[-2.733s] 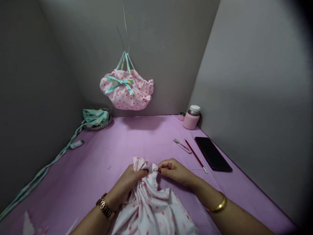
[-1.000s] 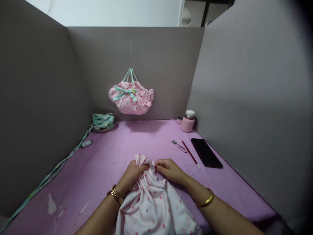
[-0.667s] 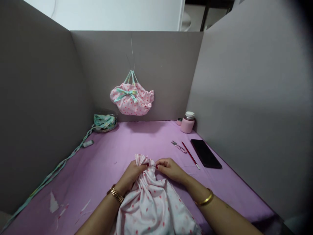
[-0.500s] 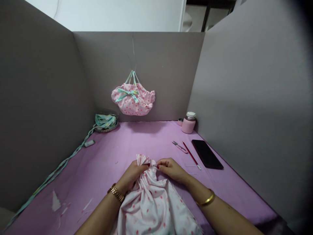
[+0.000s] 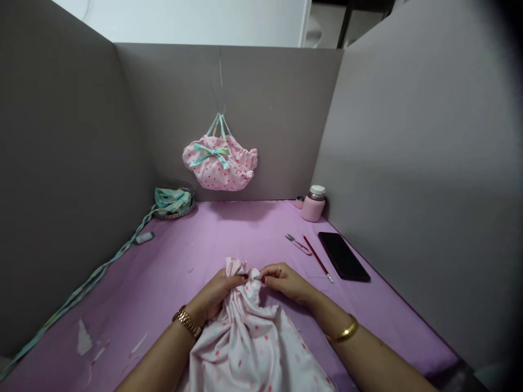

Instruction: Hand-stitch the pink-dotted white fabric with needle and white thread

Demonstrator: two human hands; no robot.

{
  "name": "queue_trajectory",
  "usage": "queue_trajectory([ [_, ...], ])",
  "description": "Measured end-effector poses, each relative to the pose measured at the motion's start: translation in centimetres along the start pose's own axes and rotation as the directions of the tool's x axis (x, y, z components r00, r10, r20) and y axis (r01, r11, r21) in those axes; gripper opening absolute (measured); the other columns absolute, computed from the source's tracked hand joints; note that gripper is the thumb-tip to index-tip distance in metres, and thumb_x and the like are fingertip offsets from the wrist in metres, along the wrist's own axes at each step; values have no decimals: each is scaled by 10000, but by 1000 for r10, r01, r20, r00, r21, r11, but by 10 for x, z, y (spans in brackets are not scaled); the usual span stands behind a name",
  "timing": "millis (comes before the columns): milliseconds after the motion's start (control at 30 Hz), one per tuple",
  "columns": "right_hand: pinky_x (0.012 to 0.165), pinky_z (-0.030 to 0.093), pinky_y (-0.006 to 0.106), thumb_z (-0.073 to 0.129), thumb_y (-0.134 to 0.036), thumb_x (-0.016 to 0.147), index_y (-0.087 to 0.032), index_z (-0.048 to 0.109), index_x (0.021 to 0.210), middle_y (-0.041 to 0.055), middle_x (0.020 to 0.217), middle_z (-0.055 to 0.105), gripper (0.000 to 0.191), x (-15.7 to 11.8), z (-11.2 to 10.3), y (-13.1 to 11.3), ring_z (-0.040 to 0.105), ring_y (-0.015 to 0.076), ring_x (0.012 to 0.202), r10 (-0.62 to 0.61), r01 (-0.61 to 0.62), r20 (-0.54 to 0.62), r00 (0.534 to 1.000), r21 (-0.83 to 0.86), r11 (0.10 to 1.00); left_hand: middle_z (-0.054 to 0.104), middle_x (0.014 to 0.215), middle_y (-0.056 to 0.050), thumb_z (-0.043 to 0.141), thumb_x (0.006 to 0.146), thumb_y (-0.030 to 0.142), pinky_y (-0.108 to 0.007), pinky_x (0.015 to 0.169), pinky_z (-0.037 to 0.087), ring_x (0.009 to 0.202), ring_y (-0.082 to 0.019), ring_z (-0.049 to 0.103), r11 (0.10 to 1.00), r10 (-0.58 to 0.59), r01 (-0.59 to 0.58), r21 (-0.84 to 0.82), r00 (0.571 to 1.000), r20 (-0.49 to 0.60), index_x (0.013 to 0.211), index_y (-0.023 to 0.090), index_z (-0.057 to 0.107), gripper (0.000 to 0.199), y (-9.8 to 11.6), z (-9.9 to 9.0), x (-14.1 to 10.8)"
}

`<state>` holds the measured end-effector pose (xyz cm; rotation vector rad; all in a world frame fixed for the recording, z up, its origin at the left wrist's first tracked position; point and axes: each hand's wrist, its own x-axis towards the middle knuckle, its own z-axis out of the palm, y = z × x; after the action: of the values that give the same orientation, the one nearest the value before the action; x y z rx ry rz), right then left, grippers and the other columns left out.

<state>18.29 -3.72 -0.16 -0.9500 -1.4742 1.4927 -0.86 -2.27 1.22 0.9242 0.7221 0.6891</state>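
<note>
A piece of pale pink fabric with red dots (image 5: 245, 337) drapes over the near part of the table, its top bunched into tight gathers. My left hand (image 5: 223, 291), with a gold watch at the wrist, grips these gathers, thumb on top. At the right end of the gathers, my right hand (image 5: 286, 280) is closed in a pinch at the cloth's edge. Something thin and dark may show at its fingertips, too small to make out. A gold bangle circles the right forearm.
A dotted cloth piece with a green bow (image 5: 220, 163) hangs on the back panel. Thread snips (image 5: 298, 245), a red pencil (image 5: 317, 258), a phone (image 5: 344, 256) and a pink jar (image 5: 314, 204) lie or stand right. Left are green fabric strips (image 5: 174, 200), a thread spool (image 5: 145, 237) and scraps (image 5: 84, 338).
The view has shifted slightly, so most things sit a little further left or higher. Both hands keep nearly the same hold on the gathered fabric.
</note>
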Motion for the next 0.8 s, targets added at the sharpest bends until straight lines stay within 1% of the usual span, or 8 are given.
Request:
queue_trajectory([
  [100, 582, 352, 215, 680, -369, 687, -124, 690, 788, 13, 691, 613, 265, 0, 1, -1, 472, 103, 602, 12, -12, 1, 1000, 17, 1000, 700, 689, -76, 687, 619, 164, -326, 675, 496, 611, -201, 640, 1000, -14, 15, -14, 1000, 23, 844, 116, 667, 231, 1, 2, -1],
  [233, 534, 313, 204, 693, -395, 676, -123, 682, 775, -6, 639, 567, 289, 0, 2, -1, 415, 83, 552, 27, -26, -13, 1000, 41, 999, 710, 719, -93, 680, 644, 152, -333, 693, 498, 640, -208, 649, 999, -18, 19, -35, 999, 36, 875, 109, 669, 235, 1, 3, -1],
  [367, 507, 282, 200, 702, -411, 672, -121, 670, 758, -30, 592, 514, 304, 0, 5, -3, 362, 67, 515, 42, -41, -30, 999, 60, 997, 714, 717, -93, 676, 662, 143, -342, 695, 505, 635, -207, 652, 998, -30, 31, -56, 999, 29, 882, 108, 667, 224, 1, 4, -1],
  [500, 481, 253, 197, 714, -426, 660, -117, 653, 741, -43, 571, 478, 326, -1, 8, -5, 319, 55, 489, 48, -45, -37, 998, 77, 996, 716, 708, -90, 676, 664, 140, -327, 677, 507, 632, -203, 653, 997, -32, 33, -63, 999, 17, 878, 108, 666, 217, 1, 5, -1],
  [667, 443, 194, 194, 708, -444, 662, -116, 623, 750, -53, 553, 455, 350, -1, 8, -4, 274, 42, 456, 58, -55, -27, 998, 92, 994, 715, 694, -87, 694, 641, 139, -330, 676, 505, 621, -205, 652, 998, -35, 36, -55, 999, 8, 863, 108, 670, 226, 1, 6, -1],
  [800, 427, 159, 195, 706, -451, 662, -115, 602, 744, -64, 520, 426, 361, 0, 9, -2, 260, 39, 438, 71, -69, -23, 997, 86, 994, 716, 703, -84, 707, 619, 132, -306, 677, 498, 633, -201, 652, 999, -21, 22, -48, 1000, 5, 855, 105, 674, 240, 0, 7, 0],
])
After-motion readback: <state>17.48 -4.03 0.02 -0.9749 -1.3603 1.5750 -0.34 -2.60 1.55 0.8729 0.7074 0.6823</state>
